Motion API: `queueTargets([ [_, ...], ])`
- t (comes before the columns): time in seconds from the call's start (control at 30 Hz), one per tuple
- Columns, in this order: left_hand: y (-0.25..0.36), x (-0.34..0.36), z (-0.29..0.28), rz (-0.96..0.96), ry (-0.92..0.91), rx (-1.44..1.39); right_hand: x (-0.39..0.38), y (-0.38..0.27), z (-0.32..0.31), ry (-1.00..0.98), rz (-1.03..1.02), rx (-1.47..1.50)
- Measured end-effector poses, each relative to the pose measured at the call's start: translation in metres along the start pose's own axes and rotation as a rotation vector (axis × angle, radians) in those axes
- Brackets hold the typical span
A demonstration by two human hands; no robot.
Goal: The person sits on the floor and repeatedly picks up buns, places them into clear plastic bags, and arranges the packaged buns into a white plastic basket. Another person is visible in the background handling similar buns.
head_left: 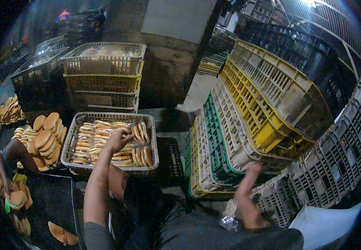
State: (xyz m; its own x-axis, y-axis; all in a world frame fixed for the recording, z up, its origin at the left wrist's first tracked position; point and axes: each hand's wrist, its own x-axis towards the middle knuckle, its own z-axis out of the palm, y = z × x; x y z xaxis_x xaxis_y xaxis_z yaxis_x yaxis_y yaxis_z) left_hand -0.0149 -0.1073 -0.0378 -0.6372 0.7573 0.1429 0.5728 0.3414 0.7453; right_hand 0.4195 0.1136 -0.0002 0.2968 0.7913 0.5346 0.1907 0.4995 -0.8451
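Observation:
My left hand [120, 138] is over a light plastic crate [153, 159] of bagged buns [89, 141], its fingers curled down at the bags; what they hold, if anything, is unclear. My right hand [250, 177] is blurred, near the rim of a tall stack of white, green and yellow crates [247, 112]; its fingers are indistinct. Below it lies a crumpled clear bag [229, 223].
Loose buns [47, 141] are heaped at left, where another person's hand [12, 191] reaches to buns. Stacked crates [101, 79] stand behind. More crates [313, 166] curve along the right, with a pale sack [324, 227] below. A wall [170, 58] borders a doorway.

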Motion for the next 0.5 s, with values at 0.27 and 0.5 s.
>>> queueTargets([
  [0.27,-0.024,-0.069,-0.036,-0.101,0.203,0.077,-0.023,-0.181,0.195,-0.395,-1.063,0.111],
  [0.5,-0.091,-0.177,-0.094,-0.185,0.531,-0.120,0.189,-0.276,0.226,-0.166,-0.880,-0.190],
])
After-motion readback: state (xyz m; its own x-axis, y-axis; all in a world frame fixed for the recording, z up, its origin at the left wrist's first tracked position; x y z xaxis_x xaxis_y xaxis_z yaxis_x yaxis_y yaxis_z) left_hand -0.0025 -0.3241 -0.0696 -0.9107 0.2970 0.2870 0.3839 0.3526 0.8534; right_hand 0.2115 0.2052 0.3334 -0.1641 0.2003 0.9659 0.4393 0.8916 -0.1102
